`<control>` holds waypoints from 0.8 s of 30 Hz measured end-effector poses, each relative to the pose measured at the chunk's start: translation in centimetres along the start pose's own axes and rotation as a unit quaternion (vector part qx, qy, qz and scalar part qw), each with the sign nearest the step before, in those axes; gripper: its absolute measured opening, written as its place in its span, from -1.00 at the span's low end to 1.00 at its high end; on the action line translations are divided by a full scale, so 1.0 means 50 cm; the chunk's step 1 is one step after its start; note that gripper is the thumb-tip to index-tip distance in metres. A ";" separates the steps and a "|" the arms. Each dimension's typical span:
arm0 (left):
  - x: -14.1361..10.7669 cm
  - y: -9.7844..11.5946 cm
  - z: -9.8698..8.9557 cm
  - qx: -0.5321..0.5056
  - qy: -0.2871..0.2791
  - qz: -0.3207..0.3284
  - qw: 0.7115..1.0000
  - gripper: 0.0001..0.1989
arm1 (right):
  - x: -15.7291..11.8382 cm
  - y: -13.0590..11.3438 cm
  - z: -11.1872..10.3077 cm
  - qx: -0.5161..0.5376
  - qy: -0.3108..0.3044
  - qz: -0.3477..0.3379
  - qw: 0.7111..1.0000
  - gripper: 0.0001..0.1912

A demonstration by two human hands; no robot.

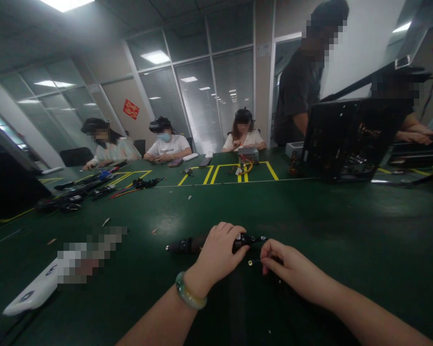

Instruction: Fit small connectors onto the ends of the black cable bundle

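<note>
A dark cylindrical tool [189, 245] lies sideways on the green table [187, 211], its metal tip pointing left. My left hand [223, 250], with a bangle at the wrist, is wrapped over the tool's right part. Just right of it, my right hand [285, 264] pinches a thin black cable with a small gold-coloured connector [251, 263] sticking out to the left of the fingertips. Another dark lead end [262, 238] shows between the two hands, at the tool's right end. Part of the cable is hidden under my right hand.
A white device [32, 293] lies at the left front. Bundled black cables [72, 194] are at the back left, coloured wires [247, 166] at the back centre. A black computer case [346, 139] stands at the back right. Several people are around the table's far side.
</note>
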State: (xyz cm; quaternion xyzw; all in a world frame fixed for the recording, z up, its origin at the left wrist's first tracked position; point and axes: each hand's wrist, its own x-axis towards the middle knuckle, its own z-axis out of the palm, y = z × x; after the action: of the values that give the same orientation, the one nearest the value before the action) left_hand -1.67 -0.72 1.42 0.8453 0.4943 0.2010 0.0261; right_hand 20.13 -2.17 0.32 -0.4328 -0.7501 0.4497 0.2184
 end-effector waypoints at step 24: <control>0.007 0.023 0.020 0.039 -0.035 0.057 0.997 -0.81 | 0.016 0.038 0.003 0.102 0.125 0.052 0.986 -0.82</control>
State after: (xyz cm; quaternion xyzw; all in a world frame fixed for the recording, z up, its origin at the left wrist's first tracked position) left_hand -0.19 -0.85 0.90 0.8788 0.4520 0.1529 -0.0013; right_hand 20.47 -1.14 -1.43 -0.4999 -0.6435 0.4769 0.3296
